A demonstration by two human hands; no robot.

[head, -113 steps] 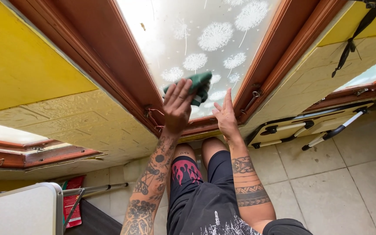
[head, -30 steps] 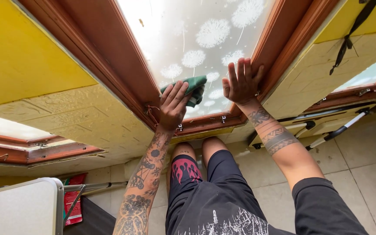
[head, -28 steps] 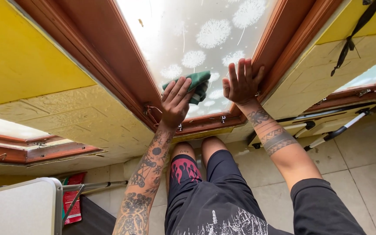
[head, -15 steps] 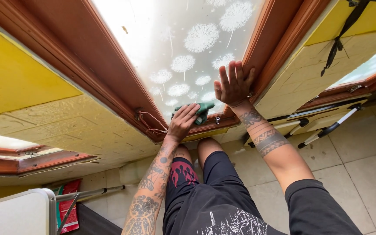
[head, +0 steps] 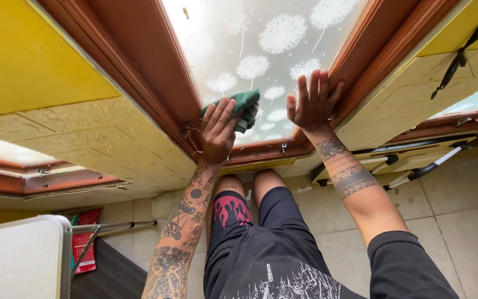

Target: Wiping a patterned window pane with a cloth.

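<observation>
Currently left hand [head: 218,132] presses the green cloth [head: 241,106] flat on the frosted pane [head: 261,61], near its lower-left corner. Right hand [head: 312,102] open, fingers spread, braced on the pane's lower-right, beside the wooden frame [head: 156,94]; cloth lies left of it.

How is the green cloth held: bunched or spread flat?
Bunched: the green cloth is crumpled under the left hand against the window glass.

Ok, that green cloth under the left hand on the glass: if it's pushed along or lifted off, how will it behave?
The green cloth is bunched in folds under the left hand, so it is probably soft and floppy and would droop when lifted. It looks thin, so likely light. Pressed on the smooth patterned glass, it should slide easily, and may crumple further rather than stay flat.
</observation>
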